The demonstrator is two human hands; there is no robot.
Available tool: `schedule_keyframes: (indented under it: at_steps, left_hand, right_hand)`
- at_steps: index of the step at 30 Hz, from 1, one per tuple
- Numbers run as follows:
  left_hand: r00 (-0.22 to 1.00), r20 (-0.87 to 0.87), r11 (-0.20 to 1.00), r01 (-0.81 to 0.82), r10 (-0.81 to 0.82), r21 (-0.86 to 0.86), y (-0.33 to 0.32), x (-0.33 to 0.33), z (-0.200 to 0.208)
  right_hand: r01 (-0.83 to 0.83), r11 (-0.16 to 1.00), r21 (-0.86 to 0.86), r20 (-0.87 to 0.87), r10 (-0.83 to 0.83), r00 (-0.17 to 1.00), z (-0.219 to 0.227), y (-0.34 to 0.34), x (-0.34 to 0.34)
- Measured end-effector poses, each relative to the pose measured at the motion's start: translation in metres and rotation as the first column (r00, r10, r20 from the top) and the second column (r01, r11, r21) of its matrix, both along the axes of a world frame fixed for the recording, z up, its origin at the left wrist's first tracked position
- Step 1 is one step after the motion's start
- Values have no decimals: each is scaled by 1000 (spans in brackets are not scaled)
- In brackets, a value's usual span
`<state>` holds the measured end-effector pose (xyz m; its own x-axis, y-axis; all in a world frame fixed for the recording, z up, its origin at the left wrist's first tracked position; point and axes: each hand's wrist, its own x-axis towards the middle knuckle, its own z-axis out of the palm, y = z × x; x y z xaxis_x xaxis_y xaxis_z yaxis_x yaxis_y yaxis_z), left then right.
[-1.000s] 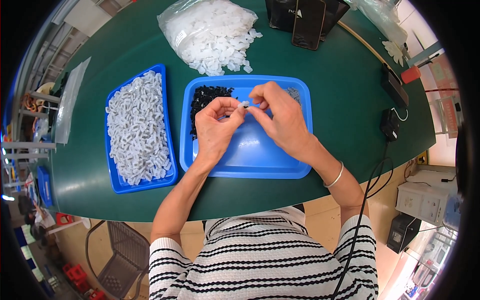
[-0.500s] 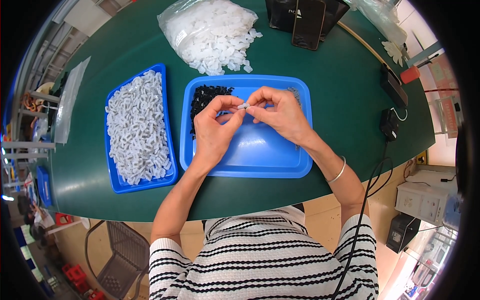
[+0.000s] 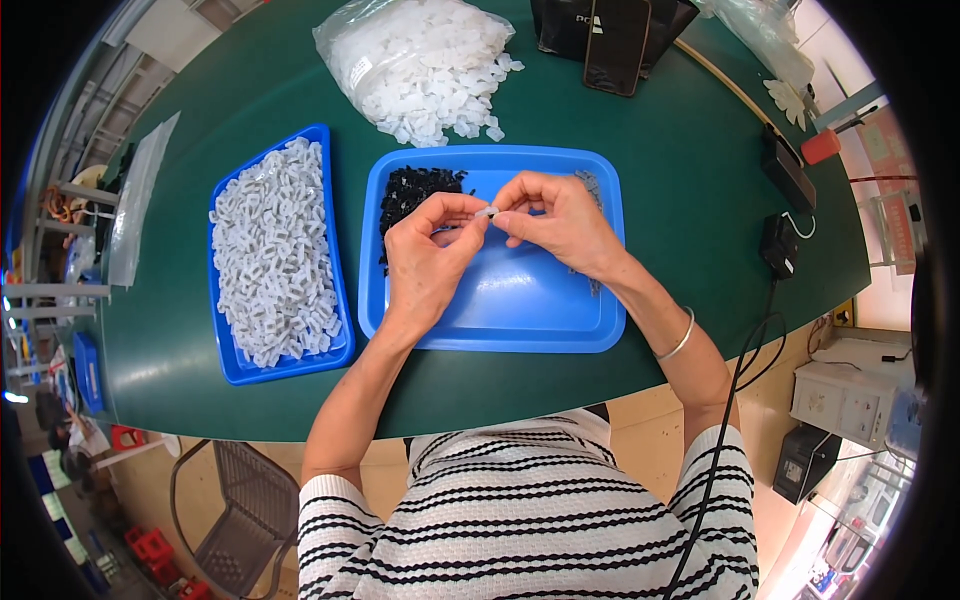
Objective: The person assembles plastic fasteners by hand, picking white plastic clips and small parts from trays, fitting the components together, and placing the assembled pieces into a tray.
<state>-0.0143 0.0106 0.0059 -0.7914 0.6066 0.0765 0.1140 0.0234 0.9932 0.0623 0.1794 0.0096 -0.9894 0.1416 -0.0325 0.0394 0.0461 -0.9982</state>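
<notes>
Reading the wide blue tray (image 3: 490, 335) as a clock with twelve away from me, its bare floor lies at six, which I'd say leaves room under my wrists. At nine, outside it, stands the narrow blue tray (image 3: 290, 371) heaped with white parts (image 3: 275, 250), probably for easy reach. My left hand (image 3: 432, 258) comes in from nine, my right hand (image 3: 565, 230) from three. My fingers are pinched on one small pale piece (image 3: 486, 212) above the tray, toward twelve: each thumb and forefinger has an end, seemingly to steady it. Something dark shows at its right end, too small to make out. Black parts (image 3: 415, 190) lie at ten, grey parts (image 3: 588, 185) at two, apart, presumably to avoid mixing. Farther over the desk (image 3: 250, 410), at eleven, a clear bag (image 3: 345, 45) spills translucent pieces (image 3: 440, 85) toward me; at one, a phone (image 3: 615, 50) sits well clear of my hands.
</notes>
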Motion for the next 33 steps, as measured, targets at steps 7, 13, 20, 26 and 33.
schedule_keyframes:
  at_steps: [7,13,20,26,33]
  left_hand:
    - [982,-187,995,-33,15,-93,-1,5,3]
    - [920,-390,981,-50,-28,-187,2,8,-1]
    - [795,-601,968,-78,-83,-237,1,3,-4]
    - [700,-702,938,-142,-130,-315,1,8,-4]
    - [993,-114,993,4,-18,-121,-1,1,3]
  right_hand:
    - [28,1000,4,-12,-28,1000,-2,-7,1]
    - [86,975,205,-67,-74,995,-9,-10,3]
    - [67,951,301,-128,-29,991,-16,-3,2]
    - [123,854,505,-126,-68,990,-1,-13,6]
    - [82,958,276,-172,-35,984,-6,-6,1]
